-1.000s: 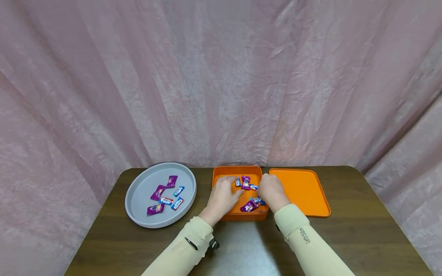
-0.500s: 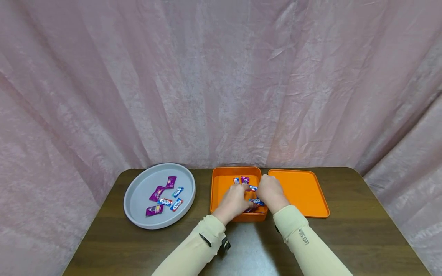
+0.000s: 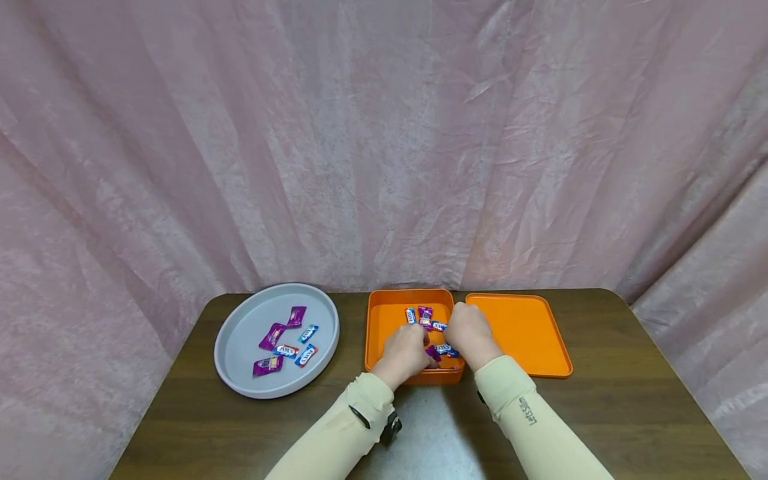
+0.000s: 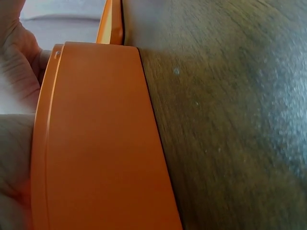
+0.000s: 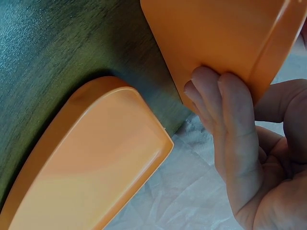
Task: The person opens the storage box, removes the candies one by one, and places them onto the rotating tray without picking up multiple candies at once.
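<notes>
At the near side of the orange rectangular plastic box (image 3: 437, 377), the left hand (image 3: 403, 348) has shifted rightward and seems to pinch a small purple-wrapped sweet (image 3: 433, 353), apparently singling it out, while the right hand (image 3: 471, 333) grips the right wall.

a pink curtain (image 3: 384, 147) of crushed, velvety cloth hangs far back; a wood-grain table (image 3: 630, 400), glossy near; at left, a smooth matt grey plastic-looking tray (image 3: 243, 333); in the middle, a smooth, faintly shiny orange plastic box (image 3: 379, 330); at right, a similar lid (image 3: 522, 333); sleeves (image 3: 330, 443) of matt cloth
</notes>
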Tool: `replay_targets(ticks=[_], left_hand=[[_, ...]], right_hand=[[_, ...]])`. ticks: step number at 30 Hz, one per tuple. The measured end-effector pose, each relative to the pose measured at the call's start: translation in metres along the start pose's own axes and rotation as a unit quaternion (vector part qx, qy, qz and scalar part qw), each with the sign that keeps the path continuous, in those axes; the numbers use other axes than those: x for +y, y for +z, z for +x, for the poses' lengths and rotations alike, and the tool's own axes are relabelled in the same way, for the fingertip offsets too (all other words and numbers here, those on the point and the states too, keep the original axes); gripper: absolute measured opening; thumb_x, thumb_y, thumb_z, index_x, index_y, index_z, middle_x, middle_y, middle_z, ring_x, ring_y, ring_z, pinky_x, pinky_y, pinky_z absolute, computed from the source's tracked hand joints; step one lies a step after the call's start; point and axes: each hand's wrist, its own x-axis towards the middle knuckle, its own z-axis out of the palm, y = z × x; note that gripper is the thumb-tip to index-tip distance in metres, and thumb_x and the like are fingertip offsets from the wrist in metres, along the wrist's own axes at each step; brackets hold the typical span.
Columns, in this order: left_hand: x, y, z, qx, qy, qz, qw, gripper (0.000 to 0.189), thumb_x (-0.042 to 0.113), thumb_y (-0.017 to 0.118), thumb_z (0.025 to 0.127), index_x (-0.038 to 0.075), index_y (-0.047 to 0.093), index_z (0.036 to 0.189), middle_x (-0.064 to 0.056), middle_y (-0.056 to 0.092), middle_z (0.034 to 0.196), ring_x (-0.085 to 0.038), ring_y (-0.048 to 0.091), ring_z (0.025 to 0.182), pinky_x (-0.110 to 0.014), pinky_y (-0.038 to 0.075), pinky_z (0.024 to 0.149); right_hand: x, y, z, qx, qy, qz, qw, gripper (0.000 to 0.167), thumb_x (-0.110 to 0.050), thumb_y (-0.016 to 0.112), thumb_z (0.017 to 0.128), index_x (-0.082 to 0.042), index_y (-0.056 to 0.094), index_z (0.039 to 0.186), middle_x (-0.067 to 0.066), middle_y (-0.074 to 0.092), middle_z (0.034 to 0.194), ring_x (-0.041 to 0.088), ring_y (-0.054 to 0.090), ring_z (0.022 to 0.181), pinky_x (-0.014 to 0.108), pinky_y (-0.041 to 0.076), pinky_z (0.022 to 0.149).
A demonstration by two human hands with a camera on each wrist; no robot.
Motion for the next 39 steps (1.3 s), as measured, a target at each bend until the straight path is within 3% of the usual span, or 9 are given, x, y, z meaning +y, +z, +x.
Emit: replay_targets(ticks=[5,13,20,29,39], left_hand=[[-0.003,0.000,0.000,0.015,-0.001,0.024,0.9996,0.033,0.040,0.087,0.059,0.018,0.063,0.067,0.004,0.062,0.065,-0.016,0.055,0.060,-0.029,0.040,0.048],[-0.005,-0.003,-0.003,0.049,0.032,0.051,0.9970,0.024,0.030,0.084,0.067,0.015,0.067,0.076,0.003,0.061,0.066,-0.017,0.055,0.060,-0.027,0.042,0.051],[-0.007,-0.006,-0.005,0.049,0.029,0.012,0.9983,0.019,0.023,0.082,0.070,0.014,0.071,0.082,0.003,0.066,0.073,-0.013,0.054,0.060,-0.023,0.046,0.053],[-0.013,-0.013,-0.006,0.080,0.045,0.019,0.9956,0.013,0.026,0.078,0.074,0.017,0.074,0.083,0.004,0.071,0.080,-0.014,0.061,0.069,-0.027,0.052,0.066],[-0.017,-0.024,-0.013,0.115,0.049,-0.033,0.9916,0.008,0.024,0.076,0.077,0.016,0.075,0.078,0.006,0.069,0.073,-0.007,0.053,0.060,-0.019,0.045,0.055]], right_hand=[[0.001,0.001,0.000,-0.004,0.003,0.001,1.0000,0.036,-0.019,0.075,0.073,0.003,0.060,0.098,0.013,0.063,0.080,0.023,0.057,0.063,0.038,0.056,0.064],[0.001,0.000,0.000,-0.004,-0.001,-0.002,1.0000,0.037,-0.019,0.075,0.073,0.003,0.061,0.100,0.014,0.063,0.082,0.024,0.056,0.066,0.039,0.056,0.067],[0.000,0.000,0.001,-0.013,0.002,0.006,0.9999,0.037,-0.019,0.075,0.075,0.003,0.061,0.101,0.014,0.063,0.084,0.024,0.057,0.067,0.040,0.056,0.067],[0.001,0.001,0.002,-0.003,-0.006,-0.002,1.0000,0.037,-0.019,0.075,0.074,0.003,0.061,0.100,0.015,0.063,0.085,0.025,0.057,0.069,0.042,0.055,0.069],[0.001,0.000,0.001,-0.010,-0.003,0.006,0.9999,0.037,-0.019,0.076,0.073,0.003,0.061,0.099,0.013,0.064,0.081,0.023,0.057,0.065,0.039,0.056,0.065]])
